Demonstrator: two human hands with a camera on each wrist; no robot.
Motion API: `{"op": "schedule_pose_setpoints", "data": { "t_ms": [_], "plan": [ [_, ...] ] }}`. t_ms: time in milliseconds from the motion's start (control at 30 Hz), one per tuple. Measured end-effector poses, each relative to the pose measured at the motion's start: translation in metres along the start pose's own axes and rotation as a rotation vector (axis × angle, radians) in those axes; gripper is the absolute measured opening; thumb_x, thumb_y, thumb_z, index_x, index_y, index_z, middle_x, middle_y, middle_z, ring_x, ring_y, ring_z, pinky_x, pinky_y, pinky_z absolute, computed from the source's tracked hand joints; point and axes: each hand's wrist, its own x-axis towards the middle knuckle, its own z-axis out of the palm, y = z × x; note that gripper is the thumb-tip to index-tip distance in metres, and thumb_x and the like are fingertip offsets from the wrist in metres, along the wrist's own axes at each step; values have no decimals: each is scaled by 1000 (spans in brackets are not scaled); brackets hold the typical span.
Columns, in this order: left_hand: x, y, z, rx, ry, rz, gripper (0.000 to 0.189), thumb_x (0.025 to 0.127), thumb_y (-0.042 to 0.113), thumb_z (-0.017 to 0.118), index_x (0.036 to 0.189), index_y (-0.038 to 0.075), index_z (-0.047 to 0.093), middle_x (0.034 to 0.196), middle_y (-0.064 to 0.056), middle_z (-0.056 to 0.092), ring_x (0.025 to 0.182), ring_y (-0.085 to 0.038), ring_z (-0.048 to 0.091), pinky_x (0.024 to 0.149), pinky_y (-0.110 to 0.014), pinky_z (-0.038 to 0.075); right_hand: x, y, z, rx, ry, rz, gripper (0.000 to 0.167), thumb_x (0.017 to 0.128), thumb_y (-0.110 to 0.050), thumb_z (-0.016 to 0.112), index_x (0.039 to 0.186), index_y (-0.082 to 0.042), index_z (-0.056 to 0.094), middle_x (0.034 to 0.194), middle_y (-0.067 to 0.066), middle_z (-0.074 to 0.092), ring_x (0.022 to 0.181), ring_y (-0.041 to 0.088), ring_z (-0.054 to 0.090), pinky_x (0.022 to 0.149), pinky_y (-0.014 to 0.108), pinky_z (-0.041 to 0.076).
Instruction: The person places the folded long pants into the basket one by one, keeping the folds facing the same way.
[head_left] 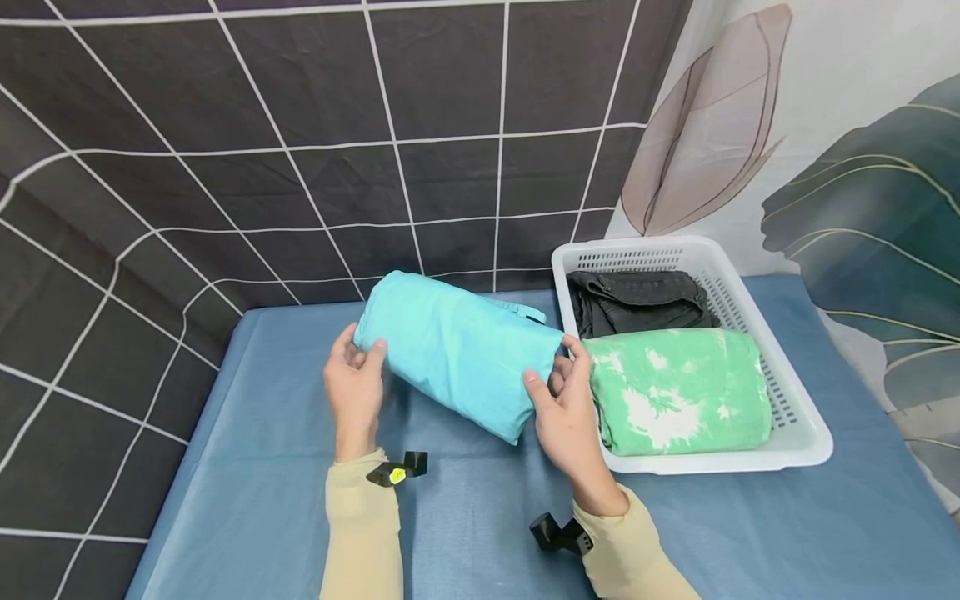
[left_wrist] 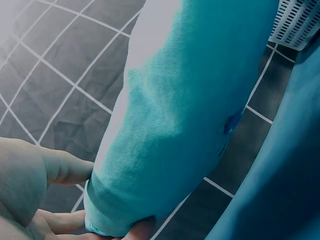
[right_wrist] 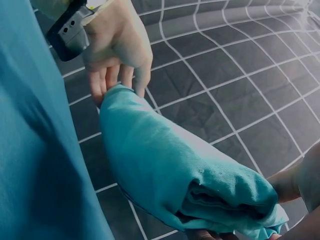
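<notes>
A light-blue folded garment (head_left: 457, 350) is held above the blue-covered surface, tilted down to the right. My left hand (head_left: 354, 392) grips its left end, thumb on the near face and fingers behind. At the other end my right hand (head_left: 566, 417) pinches the garment's corner between thumb and fingers. The right wrist view shows layered folds at the end of the garment (right_wrist: 165, 160). In the left wrist view, the left thumb and fingers curl round the cloth's end (left_wrist: 135, 195). Just right of my right hand lies a green-and-white tie-dye folded garment (head_left: 678, 392).
A white perforated plastic basket (head_left: 806, 437) stands at the right, holding the green garment and a folded black garment (head_left: 641, 302) behind it. Blue cloth (head_left: 247, 500) covers the surface. Dark grid-patterned fabric (head_left: 315, 92) hangs along the back and left; a leaf-patterned covering (head_left: 705, 125) is at right.
</notes>
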Motion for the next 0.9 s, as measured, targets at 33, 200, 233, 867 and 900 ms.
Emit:
{"op": "schedule_pose_setpoints", "data": {
  "t_ms": [33,200,233,867,900],
  "plan": [
    [0,1,0,1,0,-1,57,99,15,63,152,6,43,154,-21,41,133,-29,47,107,-43,43,0,-1,-1,2,-1,-2,62,104,-4,48,155,-6,12,151,25,37,139,35,41,112,52,33],
    [-3,3,1,-3,-4,-3,57,99,15,63,152,6,43,154,-21,40,132,-29,48,107,-43,43,1,-6,-4,28,0,5,62,104,-2,49,153,-5,12,148,25,38,136,33,44,109,49,36],
    [-4,4,2,-5,-7,-1,57,99,15,63,152,6,43,154,-21,40,132,-29,48,107,-43,43,2,-7,-5,34,0,9,62,103,-1,49,153,-6,13,148,24,39,136,33,44,109,47,37],
    [-14,11,7,6,-20,45,55,99,13,63,151,7,45,150,-18,45,128,-30,48,106,-45,41,1,-15,-19,77,16,38,58,101,4,47,148,-8,16,141,20,39,119,24,50,94,25,43],
    [-14,11,7,6,-20,48,55,99,13,63,151,7,45,150,-18,45,128,-30,48,106,-45,41,2,-16,-19,76,17,38,57,101,4,47,148,-8,16,141,20,39,119,24,50,94,25,43]
  ]
}}
